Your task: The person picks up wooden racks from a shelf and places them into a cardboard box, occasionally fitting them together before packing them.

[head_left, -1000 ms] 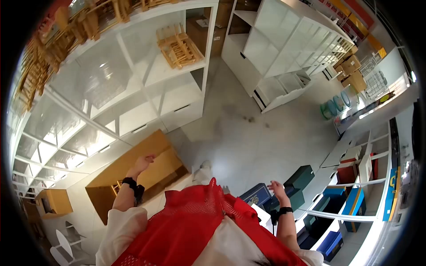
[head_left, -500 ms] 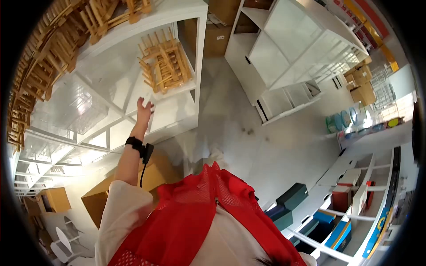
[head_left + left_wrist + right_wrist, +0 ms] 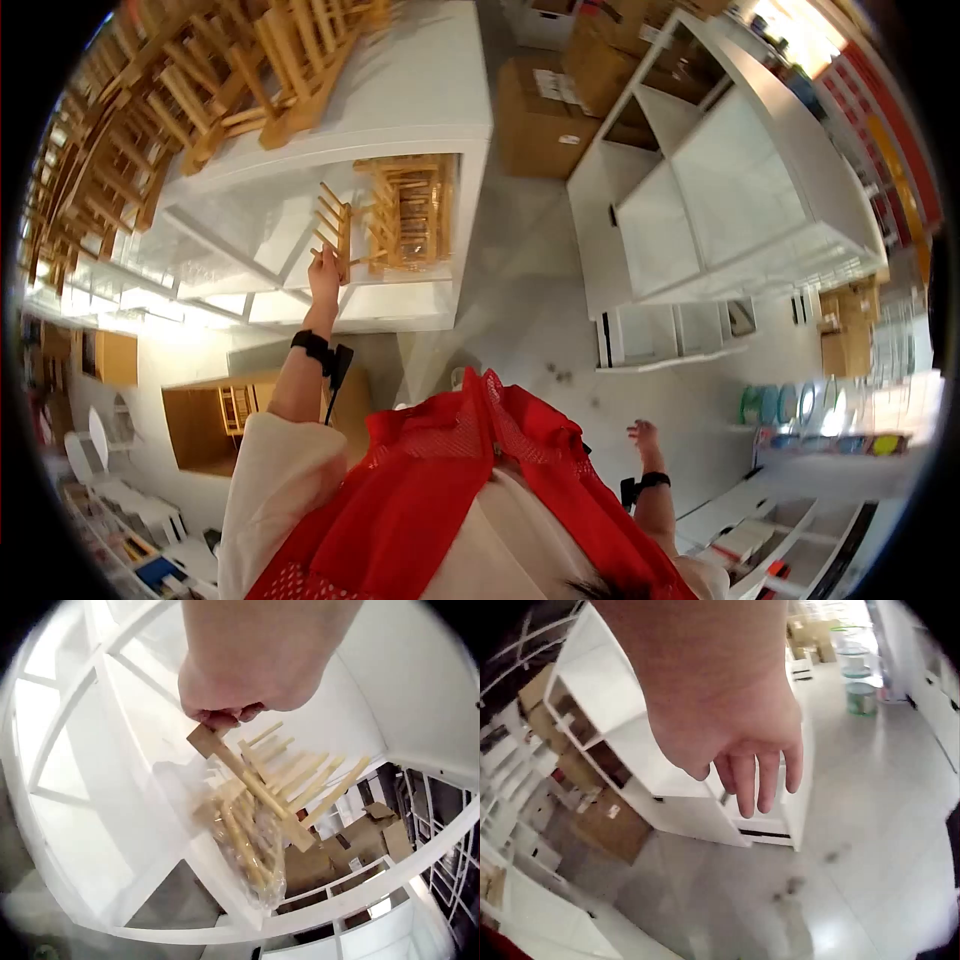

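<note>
My left hand reaches into a compartment of the white shelf unit and grips one end of a wooden peg rack. Seen from the left wrist, the fingers curl over the end of its flat bar, and its thin pegs point away to the right. Beside it on the shelf is a stack of similar wooden racks, partly wrapped in clear plastic. My right hand hangs low over the floor, its fingers loosely extended and holding nothing.
Many wooden racks are piled on the shelf unit's top. Below my left arm stands an open cardboard box with a wooden rack inside. Ahead are cardboard boxes and another white shelf unit with a drawer pulled out low down.
My left hand has gone from over the cardboard box up to the shelf and now grips a peg rack, parted from the stack. The head view has shifted; my right hand shows again.
</note>
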`<state>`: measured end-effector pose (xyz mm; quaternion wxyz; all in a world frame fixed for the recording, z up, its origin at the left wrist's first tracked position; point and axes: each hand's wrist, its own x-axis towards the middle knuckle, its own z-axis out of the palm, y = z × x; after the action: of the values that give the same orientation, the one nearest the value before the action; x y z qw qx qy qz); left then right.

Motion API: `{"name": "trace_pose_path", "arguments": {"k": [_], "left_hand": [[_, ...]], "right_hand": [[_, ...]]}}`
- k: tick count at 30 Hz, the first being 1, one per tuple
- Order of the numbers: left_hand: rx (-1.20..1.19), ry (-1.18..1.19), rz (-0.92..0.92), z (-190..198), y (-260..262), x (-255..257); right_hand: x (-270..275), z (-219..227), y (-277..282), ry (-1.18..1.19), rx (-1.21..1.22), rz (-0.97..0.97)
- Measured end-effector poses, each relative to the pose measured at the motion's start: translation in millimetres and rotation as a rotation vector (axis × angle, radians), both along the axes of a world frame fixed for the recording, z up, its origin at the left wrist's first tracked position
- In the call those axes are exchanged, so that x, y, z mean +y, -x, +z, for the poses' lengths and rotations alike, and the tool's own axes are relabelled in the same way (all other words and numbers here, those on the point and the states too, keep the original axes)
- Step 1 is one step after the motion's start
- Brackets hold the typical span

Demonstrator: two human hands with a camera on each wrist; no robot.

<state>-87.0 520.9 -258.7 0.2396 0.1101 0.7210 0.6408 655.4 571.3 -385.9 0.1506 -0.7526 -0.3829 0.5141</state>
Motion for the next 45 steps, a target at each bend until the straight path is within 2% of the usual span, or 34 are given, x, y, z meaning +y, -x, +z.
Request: {"name": "trace_pose_path", "arguments": {"k": [2,3,4,6,8,10,11,13,16,17,19,20,21,22,23,24,25,28,30,33,34,36,38,39,40,43,45], "left_hand": [[0.076,-0.035,0.039,7,-11,-27],[0.118,-0.048,0.062,9,-14,-43],[0.171,-0.052,0.095,10,-18,-61],[0.138,-0.073,0.183,39,-40,-88],[0.038,-0.121,0.323,46,-50,-113],[-0.089,-0.261,0.478,44,-51,-144],[-0.158,-0.314,0.536,46,-52,-159],[-0.282,-0.432,0.656,56,-52,-180],[-0.484,-0.595,0.579,62,-66,-215],[-0.533,-0.649,0.565,60,-72,-227],[-0.621,-0.651,0.572,68,-87,-252],[-0.639,-0.603,0.505,61,-95,-265],[-0.686,-0.454,0.662,84,-102,-268],[-0.563,-0.392,0.564,81,-109,-285],[-0.438,-0.325,0.466,76,-116,-302],[-0.261,-0.358,0.254,79,-123,-325],[-0.205,-0.283,0.237,79,-129,-344],[-0.14,-0.303,0.22,76,-129,-415],[-0.15,-0.277,0.216,58,-125,-465],[0.018,0.051,0.23,61,-121,-536],[0.005,0.135,0.217,50,-119,-565],[-0.049,0.17,0.279,54,-113,-611],[-0.111,0.181,0.319,58,-101,-646],[-0.129,0.184,0.322,58,-93,-662],[-0.147,0.183,0.322,53,-68,-686],[-0.173,0.212,0.285,49,-16,-716],[-0.15,0.272,0.218,48,35,-731]], "right_hand": [[74,-27,-13,-0.24,-0.117,0.496],[107,-30,-1,-0.366,-0.163,0.747],[132,-36,15,-0.355,-0.094,0.825],[165,-12,94,-0.322,0.041,0.978],[168,5,179,-0.191,0.085,1.105],[137,84,278,-0.04,0.165,1.292],[125,107,315,0.046,0.2,1.389],[120,101,364,0.084,0.245,1.549],[88,116,442,0.191,0.397,1.718],[69,127,466,0.24,0.46,1.748],[24,150,507,0.501,0.662,1.758],[4,152,524,0.629,0.76,1.747],[-26,154,539,0.828,0.918,1.637],[-59,158,552,1.021,1.061,1.505],[-90,170,565,1.03,1.092,1.504],[-123,190,576,1.037,1.126,1.5],[-152,201,584,1.041,1.164,1.49],[-232,199,600,0.941,1.062,1.421],[-275,172,602,0.922,1.053,1.366],[-327,168,619,0.792,0.946,1.311],[-346,170,624,0.739,0.898,1.279],[-380,166,637,0.572,0.838,1.25],[-401,147,657,0.603,0.817,1.245],[-410,134,668,0.615,0.804,1.249],[-426,117,690,0.651,0.777,1.352],[-448,79,727,0.694,0.711,1.369],[-468,65,756,0.567,0.679,1.399]]}}
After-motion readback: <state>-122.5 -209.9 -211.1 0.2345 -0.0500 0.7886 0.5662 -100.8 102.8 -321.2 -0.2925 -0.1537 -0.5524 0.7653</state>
